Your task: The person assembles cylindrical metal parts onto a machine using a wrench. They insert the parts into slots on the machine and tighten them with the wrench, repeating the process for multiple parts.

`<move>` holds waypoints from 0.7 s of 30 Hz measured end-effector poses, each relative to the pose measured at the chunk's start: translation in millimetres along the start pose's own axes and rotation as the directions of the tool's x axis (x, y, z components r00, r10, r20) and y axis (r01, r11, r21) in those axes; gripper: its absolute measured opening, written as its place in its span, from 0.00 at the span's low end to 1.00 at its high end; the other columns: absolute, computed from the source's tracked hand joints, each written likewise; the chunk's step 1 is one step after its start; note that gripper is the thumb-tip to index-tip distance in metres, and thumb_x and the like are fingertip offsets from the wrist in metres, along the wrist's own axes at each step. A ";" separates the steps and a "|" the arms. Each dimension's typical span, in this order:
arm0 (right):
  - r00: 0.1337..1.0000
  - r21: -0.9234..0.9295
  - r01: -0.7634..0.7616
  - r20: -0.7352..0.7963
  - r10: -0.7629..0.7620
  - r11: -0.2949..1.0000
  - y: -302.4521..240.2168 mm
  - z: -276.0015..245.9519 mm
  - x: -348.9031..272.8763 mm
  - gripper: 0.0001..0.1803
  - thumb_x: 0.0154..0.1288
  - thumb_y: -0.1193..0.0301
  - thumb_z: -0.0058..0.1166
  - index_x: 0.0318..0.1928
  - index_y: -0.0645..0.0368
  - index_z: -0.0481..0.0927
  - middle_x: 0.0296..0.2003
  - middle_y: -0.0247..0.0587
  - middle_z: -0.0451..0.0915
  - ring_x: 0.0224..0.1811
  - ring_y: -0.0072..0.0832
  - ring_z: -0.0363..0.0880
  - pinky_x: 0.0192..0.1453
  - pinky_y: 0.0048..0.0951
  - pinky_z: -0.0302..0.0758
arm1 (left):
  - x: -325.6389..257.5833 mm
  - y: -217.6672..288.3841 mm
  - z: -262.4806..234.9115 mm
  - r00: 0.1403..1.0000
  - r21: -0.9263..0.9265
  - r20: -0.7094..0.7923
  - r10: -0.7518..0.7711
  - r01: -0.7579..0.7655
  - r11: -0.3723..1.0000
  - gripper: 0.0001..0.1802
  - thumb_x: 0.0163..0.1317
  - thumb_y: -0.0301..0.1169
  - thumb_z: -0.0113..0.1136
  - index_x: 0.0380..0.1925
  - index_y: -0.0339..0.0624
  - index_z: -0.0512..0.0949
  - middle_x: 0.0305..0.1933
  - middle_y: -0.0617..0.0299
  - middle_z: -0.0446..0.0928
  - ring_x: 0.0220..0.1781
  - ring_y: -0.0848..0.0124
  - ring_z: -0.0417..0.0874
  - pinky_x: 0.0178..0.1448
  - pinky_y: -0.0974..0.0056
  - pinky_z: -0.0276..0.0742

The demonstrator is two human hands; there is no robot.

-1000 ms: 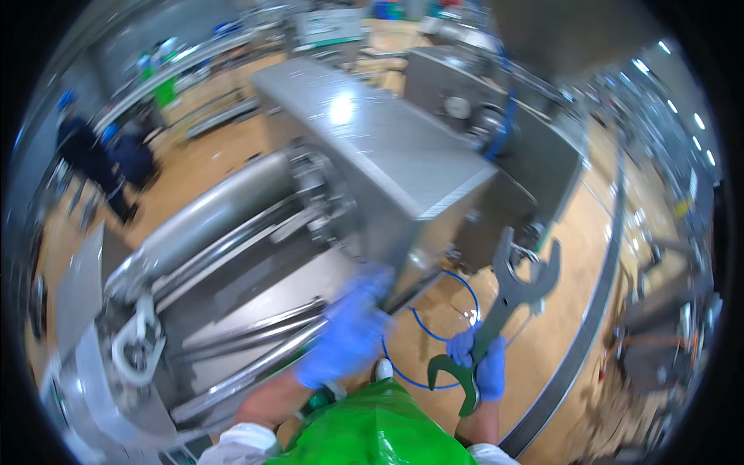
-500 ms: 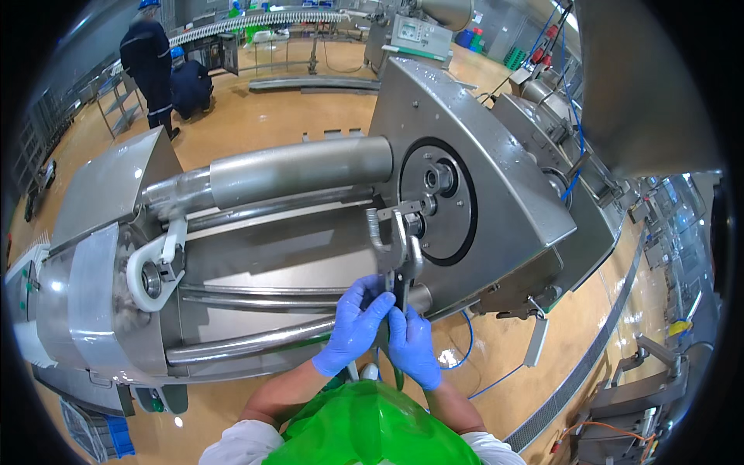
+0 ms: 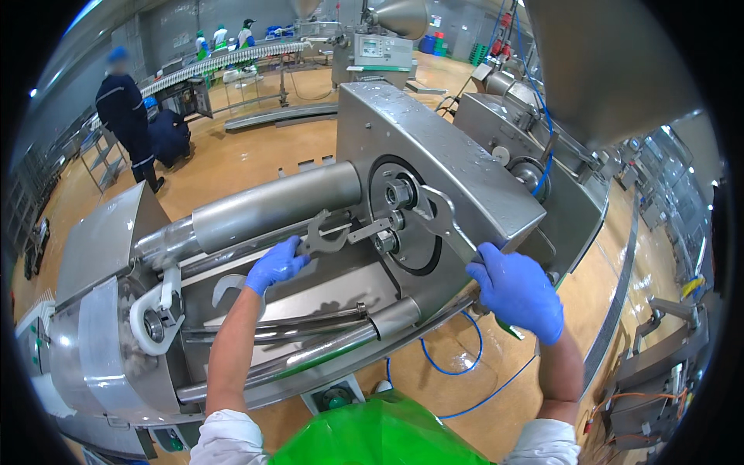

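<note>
- Steel housing [image 3: 442, 155]: the block-shaped unit stood at the centre, with water drops on its top face.
- Steel cylinder [image 3: 275, 205]: this component ran lengthwise from the housing's left face toward the left end of the machine.
- Green apron [image 3: 372, 434]: the person wore it; it showed at the lower edge, between white sleeves.
- Round plate [image 3: 415, 242]: it was set in the left face of the housing, inside a black ring.
- Right hand [image 3: 521, 294]: blue-gloved, fingers curled firmly around the handle of a wrench, beside the housing's near lower corner.
- Right wrench [image 3: 444, 223]: its forked head lay in front of the round plate, just beside the upper hex nut; contact could not be determined.
- Left hand [image 3: 275, 267]: blue-gloved, fingers wrapped around a second wrench, above the machine's trough.
- Left wrench [image 3: 314, 242]: its forked head pointed toward the plate, near the flat bar [image 3: 370, 230].
- Upper hex nut [image 3: 398, 194] and lower hex nut [image 3: 385, 242]: both projected from the plate.
</note>
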State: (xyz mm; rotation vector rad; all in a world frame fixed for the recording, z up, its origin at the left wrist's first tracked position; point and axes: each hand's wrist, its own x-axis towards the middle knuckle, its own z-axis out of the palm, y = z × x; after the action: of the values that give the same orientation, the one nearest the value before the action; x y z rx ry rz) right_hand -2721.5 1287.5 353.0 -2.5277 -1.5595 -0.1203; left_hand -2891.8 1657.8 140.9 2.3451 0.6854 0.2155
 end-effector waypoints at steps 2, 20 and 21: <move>0.998 -0.046 0.049 0.043 -0.047 0.998 -2.2 -15.0 10.2 0.13 0.69 0.62 0.51 0.42 0.59 0.72 0.23 0.55 0.78 0.29 0.52 0.79 0.34 0.49 0.74 | 0.7 -2.6 3.4 0.993 0.164 0.114 -0.032 0.013 0.986 0.30 0.63 0.44 0.58 0.57 0.32 0.67 0.51 0.37 0.77 0.54 0.44 0.77 0.58 0.50 0.72; 0.978 -0.569 0.202 0.076 -0.194 0.797 -31.1 -60.8 71.6 0.16 0.54 0.62 0.64 0.39 0.54 0.75 0.23 0.45 0.79 0.30 0.47 0.81 0.32 0.44 0.75 | 56.0 -76.5 118.5 0.979 0.438 -0.131 0.154 -0.083 0.895 0.21 0.63 0.43 0.55 0.53 0.45 0.73 0.44 0.45 0.77 0.44 0.45 0.80 0.49 0.46 0.77; 0.971 -0.582 0.228 0.072 -0.229 0.781 -30.6 -57.4 76.2 0.14 0.53 0.63 0.63 0.36 0.54 0.76 0.23 0.45 0.79 0.29 0.47 0.81 0.31 0.44 0.75 | 57.2 -71.4 121.2 0.983 0.441 -0.133 0.127 -0.056 0.896 0.21 0.62 0.43 0.56 0.52 0.47 0.74 0.44 0.47 0.77 0.45 0.46 0.81 0.50 0.45 0.76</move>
State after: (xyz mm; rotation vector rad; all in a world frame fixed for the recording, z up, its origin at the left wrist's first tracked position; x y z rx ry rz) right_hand -2713.3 1357.2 424.4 -2.7266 -2.0864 -0.7530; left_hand -2833.5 1664.9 0.9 2.8184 0.7619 0.3216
